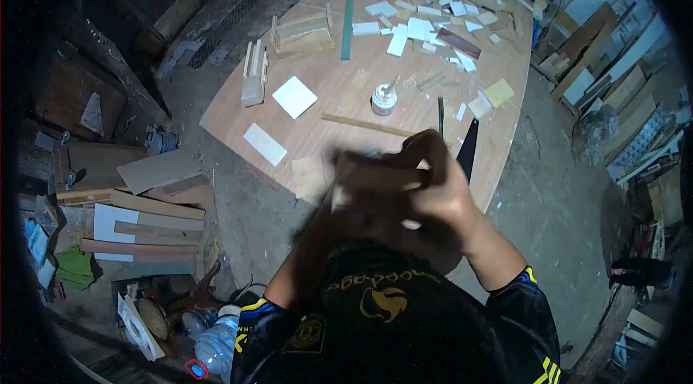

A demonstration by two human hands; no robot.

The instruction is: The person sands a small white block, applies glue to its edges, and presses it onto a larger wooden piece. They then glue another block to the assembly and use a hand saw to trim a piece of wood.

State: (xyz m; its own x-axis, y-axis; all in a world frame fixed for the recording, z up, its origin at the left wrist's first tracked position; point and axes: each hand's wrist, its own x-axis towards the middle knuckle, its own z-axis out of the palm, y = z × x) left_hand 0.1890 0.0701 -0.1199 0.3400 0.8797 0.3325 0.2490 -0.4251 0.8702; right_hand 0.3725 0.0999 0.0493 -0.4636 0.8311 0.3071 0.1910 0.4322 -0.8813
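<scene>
Close to my chest, both hands are raised around a brown wooden piece [379,176], blurred and in shadow. My right hand [446,200] has its fingers wrapped round the right side of the piece. On the left side my left hand [339,200] is dark and smeared, and its fingers cannot be made out. Beyond them on the table lie a thin wooden strip [361,123], an open jar [384,99] with a brush standing in it, and a black saw blade [470,149]. A white square [295,97] and a white rectangle [265,144] lie to the left.
Two small wooden assemblies [303,34] [254,73] stand at the table's left. A green strip [348,23] lies near them. Many white and wooden offcuts [420,28] cover the far part. Boards [155,229] and water bottles [215,348] are on the floor at left.
</scene>
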